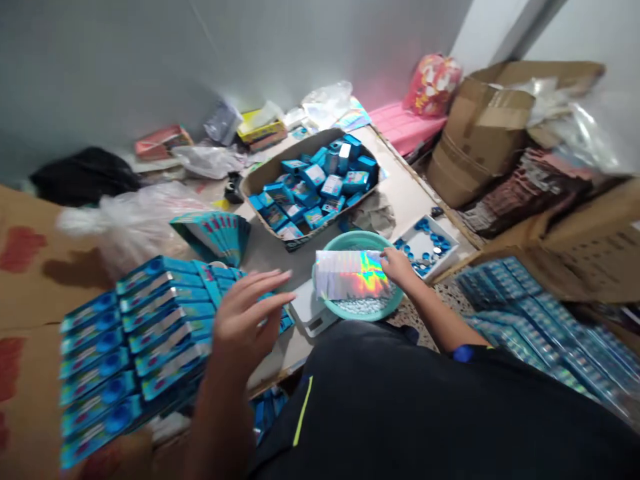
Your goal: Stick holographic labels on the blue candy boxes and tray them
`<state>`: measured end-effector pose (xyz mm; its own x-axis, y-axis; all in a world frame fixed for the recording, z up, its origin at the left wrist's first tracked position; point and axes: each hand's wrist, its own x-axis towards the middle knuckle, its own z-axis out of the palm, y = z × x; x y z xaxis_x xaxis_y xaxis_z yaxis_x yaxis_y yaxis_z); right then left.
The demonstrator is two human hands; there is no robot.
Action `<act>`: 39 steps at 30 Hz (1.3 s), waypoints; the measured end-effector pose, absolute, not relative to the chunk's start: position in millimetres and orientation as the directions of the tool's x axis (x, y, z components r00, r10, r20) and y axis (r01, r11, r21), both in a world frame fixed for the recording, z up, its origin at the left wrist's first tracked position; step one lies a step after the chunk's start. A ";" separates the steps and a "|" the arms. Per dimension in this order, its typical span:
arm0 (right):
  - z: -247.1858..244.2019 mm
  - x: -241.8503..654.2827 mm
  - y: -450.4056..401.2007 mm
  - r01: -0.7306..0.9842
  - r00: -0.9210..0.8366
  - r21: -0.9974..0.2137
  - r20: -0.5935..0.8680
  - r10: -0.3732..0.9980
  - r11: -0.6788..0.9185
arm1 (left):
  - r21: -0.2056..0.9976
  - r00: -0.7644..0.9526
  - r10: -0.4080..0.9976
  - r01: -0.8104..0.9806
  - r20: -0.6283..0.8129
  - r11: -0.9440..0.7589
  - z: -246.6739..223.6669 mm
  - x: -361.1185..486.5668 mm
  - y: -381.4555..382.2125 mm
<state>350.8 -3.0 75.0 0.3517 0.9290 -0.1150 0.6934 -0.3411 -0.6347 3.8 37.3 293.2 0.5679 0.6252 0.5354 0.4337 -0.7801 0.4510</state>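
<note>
My left hand is raised with its fingers apart and nothing in it, near the stacked blue boxes. My right hand pinches the right edge of a fanned stack of shiny silver holographic sheets. Those sheets lie over a round teal basin, which holds many small whitish pieces. Under the basin's left side a white device shows partly. Behind the basin stands a cardboard box full of small blue boxes.
A white tray with small blue items sits right of the basin. Folded blue cartons fan out at left. Plastic bags lie behind them. Large cardboard boxes and wrapped blue packs are at right.
</note>
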 end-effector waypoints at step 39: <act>51.2 376.5 -272.3 0.518 0.675 -0.698 -0.021 0.737 -0.494 | 0.307 0.692 0.707 0.711 -0.145 -0.633 22.3 204.3 84.4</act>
<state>376.5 -272.3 51.2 0.6752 0.7373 -0.0210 0.5182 -0.4944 -0.6979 204.3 84.4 22.3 0.6921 0.7071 -0.1446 0.7108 -0.6330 0.3067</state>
